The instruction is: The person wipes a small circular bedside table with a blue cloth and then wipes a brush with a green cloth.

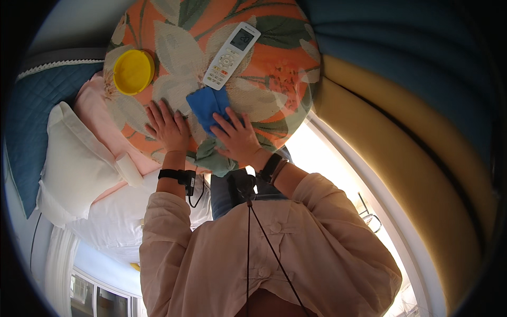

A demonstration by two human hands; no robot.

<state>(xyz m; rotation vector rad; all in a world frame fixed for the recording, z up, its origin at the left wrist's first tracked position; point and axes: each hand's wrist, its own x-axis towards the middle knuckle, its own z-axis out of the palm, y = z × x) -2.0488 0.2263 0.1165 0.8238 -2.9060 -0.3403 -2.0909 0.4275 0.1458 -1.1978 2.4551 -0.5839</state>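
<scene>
My left grip (pixel 171 132) is wide on the bench (pixel 171 50), right grip (pixel 239 141) fanned over the blue cloth (pixel 203 104). Cloth-handling step imo, next probably needs light pressure.

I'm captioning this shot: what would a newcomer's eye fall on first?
Probably the round table, with its bold orange floral surface, at the upper middle of the picture. On it, the yellow round dish stands out near the left edge, with the white remote control to its right. Nearer the person, the right hand touches a vivid blue cloth.
</scene>
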